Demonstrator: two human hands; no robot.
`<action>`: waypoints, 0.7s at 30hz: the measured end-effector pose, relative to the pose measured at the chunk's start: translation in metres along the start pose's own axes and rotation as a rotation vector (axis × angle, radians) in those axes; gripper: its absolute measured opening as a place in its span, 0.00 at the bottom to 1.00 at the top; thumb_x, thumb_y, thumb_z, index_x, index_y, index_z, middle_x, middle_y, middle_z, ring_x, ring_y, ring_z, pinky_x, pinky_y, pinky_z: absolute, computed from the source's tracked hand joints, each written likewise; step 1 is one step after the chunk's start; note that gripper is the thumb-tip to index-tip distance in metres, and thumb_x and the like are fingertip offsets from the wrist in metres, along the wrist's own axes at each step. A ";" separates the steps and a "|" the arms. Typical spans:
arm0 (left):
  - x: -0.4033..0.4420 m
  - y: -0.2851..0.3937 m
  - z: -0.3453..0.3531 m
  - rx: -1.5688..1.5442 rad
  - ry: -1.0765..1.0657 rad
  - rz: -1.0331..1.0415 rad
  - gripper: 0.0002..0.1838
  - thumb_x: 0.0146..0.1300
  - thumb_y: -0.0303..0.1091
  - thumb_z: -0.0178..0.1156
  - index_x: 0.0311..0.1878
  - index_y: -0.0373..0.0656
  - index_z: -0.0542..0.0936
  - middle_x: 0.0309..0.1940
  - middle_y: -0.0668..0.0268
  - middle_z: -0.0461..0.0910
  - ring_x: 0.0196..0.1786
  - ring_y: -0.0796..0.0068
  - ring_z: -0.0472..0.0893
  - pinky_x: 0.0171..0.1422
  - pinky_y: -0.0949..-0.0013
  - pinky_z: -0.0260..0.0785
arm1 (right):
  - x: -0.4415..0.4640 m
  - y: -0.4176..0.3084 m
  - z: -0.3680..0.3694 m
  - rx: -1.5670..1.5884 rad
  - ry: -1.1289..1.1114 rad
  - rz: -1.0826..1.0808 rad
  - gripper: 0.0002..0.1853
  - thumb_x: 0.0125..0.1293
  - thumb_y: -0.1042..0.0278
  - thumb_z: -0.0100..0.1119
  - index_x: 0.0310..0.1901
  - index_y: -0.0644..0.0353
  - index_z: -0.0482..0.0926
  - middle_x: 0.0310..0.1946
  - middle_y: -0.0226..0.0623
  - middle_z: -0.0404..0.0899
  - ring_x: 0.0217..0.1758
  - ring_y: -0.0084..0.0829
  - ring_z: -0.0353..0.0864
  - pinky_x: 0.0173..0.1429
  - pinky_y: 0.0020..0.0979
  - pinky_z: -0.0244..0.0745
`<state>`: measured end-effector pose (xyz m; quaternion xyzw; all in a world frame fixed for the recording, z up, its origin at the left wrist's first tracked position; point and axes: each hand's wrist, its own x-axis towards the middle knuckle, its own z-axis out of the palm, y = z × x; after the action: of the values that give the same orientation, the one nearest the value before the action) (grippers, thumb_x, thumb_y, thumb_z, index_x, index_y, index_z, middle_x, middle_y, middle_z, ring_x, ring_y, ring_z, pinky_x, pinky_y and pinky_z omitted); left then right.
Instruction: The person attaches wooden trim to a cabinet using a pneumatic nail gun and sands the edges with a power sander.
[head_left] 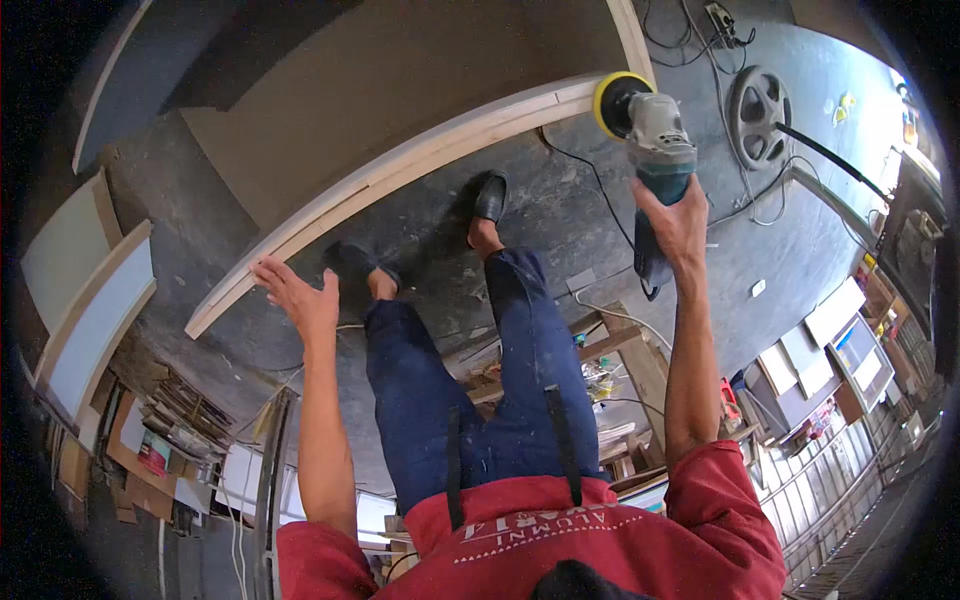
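Observation:
My right hand (678, 225) is wrapped round the body of a handheld power sander (662, 150), grey at the head and teal-black along the grip. Its round yellow-edged pad (612, 105) is tilted against or just over the right end of a long pale wooden edge (400, 170); I cannot tell whether they touch. The wooden edge borders a large brown panel (420, 70). My left hand (300, 297) has its fingers spread near the left end of that edge, and the fingertips seem to rest at it. A dark cord runs from the sander.
A grey wheel-shaped base (760, 118) with a black pole stands at right, among cables and a power socket (722, 18) on the floor. Framed panels (100, 310) lean at left. Wood pieces (640, 370) lie behind my legs. My shoes (490, 197) are close to the wooden edge.

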<state>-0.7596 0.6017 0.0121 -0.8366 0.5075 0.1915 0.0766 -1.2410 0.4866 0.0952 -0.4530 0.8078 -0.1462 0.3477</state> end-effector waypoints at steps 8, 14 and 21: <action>-0.003 0.000 0.001 -0.095 0.010 -0.014 0.59 0.54 0.38 0.68 0.80 0.39 0.38 0.80 0.40 0.33 0.81 0.36 0.36 0.79 0.33 0.33 | -0.068 -0.058 0.081 -0.063 -0.127 -0.159 0.26 0.51 0.57 0.75 0.43 0.66 0.75 0.36 0.55 0.84 0.44 0.51 0.86 0.46 0.40 0.78; -0.005 -0.073 -0.007 -0.197 0.060 0.088 0.55 0.55 0.34 0.65 0.80 0.39 0.42 0.81 0.45 0.35 0.81 0.35 0.37 0.78 0.31 0.33 | -0.147 -0.121 0.183 -0.091 -0.195 -0.237 0.27 0.50 0.54 0.75 0.43 0.65 0.73 0.34 0.56 0.83 0.43 0.56 0.85 0.45 0.44 0.78; 0.021 -0.264 -0.017 -0.176 0.140 -0.001 0.53 0.57 0.34 0.64 0.81 0.45 0.43 0.82 0.51 0.37 0.82 0.39 0.36 0.78 0.30 0.32 | -0.231 -0.187 0.299 -0.147 -0.292 -0.377 0.27 0.52 0.56 0.75 0.45 0.65 0.72 0.37 0.57 0.83 0.45 0.58 0.84 0.47 0.44 0.77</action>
<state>-0.5150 0.7035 0.0022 -0.8516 0.4924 0.1765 -0.0328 -0.8352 0.6002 0.0833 -0.6360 0.6587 -0.0821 0.3936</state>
